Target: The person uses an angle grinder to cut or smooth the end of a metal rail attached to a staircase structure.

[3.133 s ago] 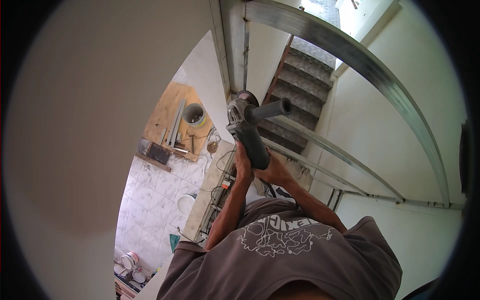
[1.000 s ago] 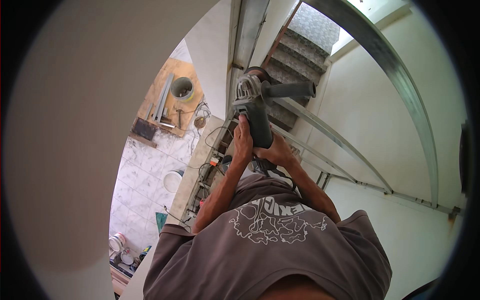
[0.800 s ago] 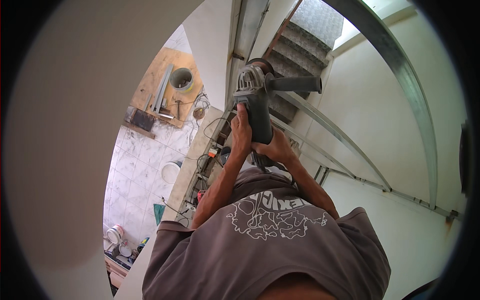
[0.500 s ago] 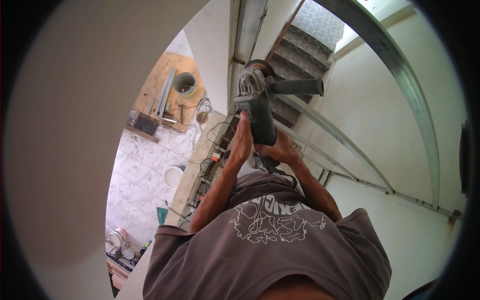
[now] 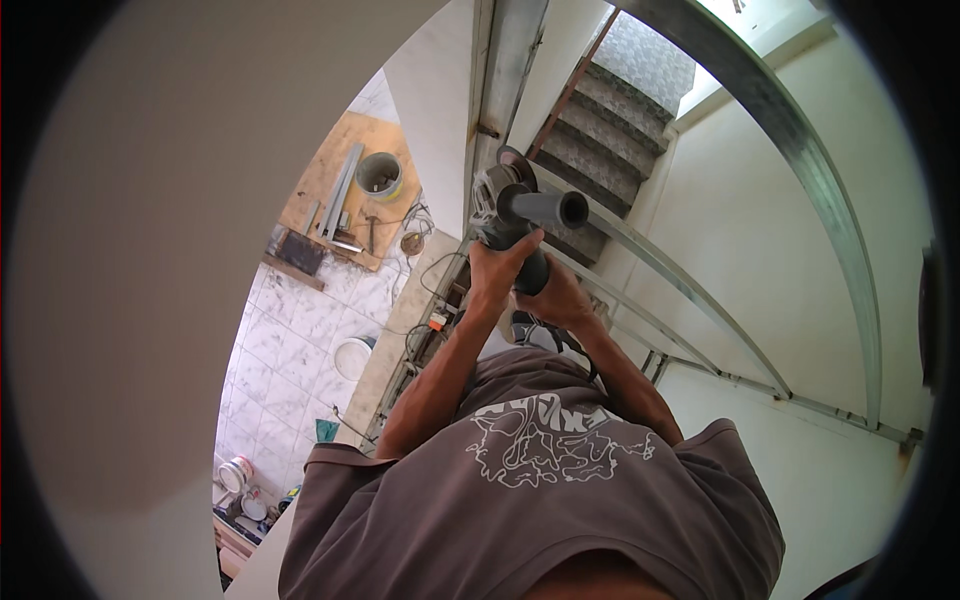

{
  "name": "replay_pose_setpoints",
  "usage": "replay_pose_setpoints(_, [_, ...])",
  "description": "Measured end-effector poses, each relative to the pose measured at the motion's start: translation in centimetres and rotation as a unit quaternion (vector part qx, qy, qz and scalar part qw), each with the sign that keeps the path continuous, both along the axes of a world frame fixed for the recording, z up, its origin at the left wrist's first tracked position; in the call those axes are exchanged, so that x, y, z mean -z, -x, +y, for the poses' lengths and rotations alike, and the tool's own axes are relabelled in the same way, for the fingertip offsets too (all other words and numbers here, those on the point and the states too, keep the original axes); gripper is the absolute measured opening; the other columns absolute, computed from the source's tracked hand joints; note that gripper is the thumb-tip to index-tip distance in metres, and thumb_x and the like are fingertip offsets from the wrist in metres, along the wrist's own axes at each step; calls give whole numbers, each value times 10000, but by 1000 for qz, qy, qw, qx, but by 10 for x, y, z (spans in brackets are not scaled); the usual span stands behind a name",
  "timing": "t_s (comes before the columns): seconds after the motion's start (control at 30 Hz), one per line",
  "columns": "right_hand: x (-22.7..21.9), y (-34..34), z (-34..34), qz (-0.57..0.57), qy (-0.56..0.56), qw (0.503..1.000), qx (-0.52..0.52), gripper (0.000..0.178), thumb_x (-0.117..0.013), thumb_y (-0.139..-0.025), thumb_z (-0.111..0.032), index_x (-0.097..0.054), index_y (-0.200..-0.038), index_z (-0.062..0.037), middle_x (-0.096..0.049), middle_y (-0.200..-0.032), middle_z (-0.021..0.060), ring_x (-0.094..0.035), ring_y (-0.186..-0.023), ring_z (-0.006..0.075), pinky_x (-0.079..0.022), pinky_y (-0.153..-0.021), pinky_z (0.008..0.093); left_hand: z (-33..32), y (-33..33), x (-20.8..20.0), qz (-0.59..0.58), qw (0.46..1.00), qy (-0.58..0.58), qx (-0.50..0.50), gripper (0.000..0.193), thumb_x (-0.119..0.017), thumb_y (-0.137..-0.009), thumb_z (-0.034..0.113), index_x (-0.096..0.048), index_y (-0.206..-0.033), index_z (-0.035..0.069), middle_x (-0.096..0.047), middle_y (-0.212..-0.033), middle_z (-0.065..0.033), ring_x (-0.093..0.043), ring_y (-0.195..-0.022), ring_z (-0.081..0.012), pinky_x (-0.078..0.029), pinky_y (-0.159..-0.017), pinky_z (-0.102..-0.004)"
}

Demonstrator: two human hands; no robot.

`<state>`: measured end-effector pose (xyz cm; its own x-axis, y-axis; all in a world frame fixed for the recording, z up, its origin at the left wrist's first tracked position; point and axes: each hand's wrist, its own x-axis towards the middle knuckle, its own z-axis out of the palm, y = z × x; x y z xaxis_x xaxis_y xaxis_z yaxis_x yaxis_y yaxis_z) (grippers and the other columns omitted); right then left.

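Observation:
Both my hands are on a dark angle grinder (image 5: 533, 273) held out in front of me. My left hand (image 5: 498, 268) wraps round the body just behind the gear head, its thumb over the top. Lower down, my right hand (image 5: 556, 297) grips the rear of the body; some of its fingers are hidden beneath the tool. The side handle (image 5: 548, 208) sticks out to the right with neither hand on it. At the far end the round disc (image 5: 517, 168) shows, close to an upright metal frame (image 5: 510, 75).
Metal bars (image 5: 690, 280) cross on the right before a pale wall. Stairs (image 5: 600, 130) rise beyond the grinder. Far below on the left lie a wooden board (image 5: 340, 150) with a bucket (image 5: 379, 177), a hammer (image 5: 372, 232) and metal profiles. Cables (image 5: 430, 265) run along a ledge.
My left hand has gone from lying flat along the grinder's side to wrapping round its body. The grinder has rolled and come lower, its side handle now pointing more towards me.

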<state>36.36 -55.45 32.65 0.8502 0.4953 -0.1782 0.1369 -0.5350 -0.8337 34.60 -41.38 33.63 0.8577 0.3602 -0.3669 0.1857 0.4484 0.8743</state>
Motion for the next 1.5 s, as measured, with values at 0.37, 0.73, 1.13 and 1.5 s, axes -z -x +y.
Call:
replay_pose_setpoints(0.37, [44, -18, 3, -18, 52, 998, 12, 657, -834, -647, -360, -570, -1116, 17, -696, -973, 257, -674, -979, 439, -535, -823, 471, -10, -17, 49, -6, 994, 84, -73, 387, -844, -784, 167, -674, -1083, -10, -688, -994, -64, -661, -866, -156, -527, -791, -307])
replay_pose_setpoints(0.73, [45, -66, 9, -4, 61, 998, -35, 726, -860, -629, -416, -590, -1141, 21, -704, -1015, 266, -681, -992, 433, -545, -828, 467, -12, -55, 65, 16, 988, 56, -141, 404, -836, -765, 129, -666, -1105, -8, -695, -1008, -72, -656, -892, -169, -522, -828, -322])
replay_pose_setpoints(1.13, [48, -91, 3, 0, 76, 995, -67, 661, -868, -651, -378, -602, -1115, 11, -708, -1015, 222, -699, -1000, 380, -538, -821, 438, -21, -74, 66, 0, 978, 64, -199, 365, -849, -749, 141, -689, -1042, -7, -700, -987, -76, -666, -845, -168, -536, -787, -320])
replay_pose_setpoints(1.5, [30, -91, 5, 22, 84, 994, -67, 692, -859, -647, -416, -606, -1124, 17, -708, -1023, 250, -678, -1019, 414, -541, -834, 445, -19, -72, 53, 26, 981, 45, -185, 369, -834, -754, 144, -685, -1051, -17, -699, -982, -86, -665, -855, -176, -531, -788, -326])
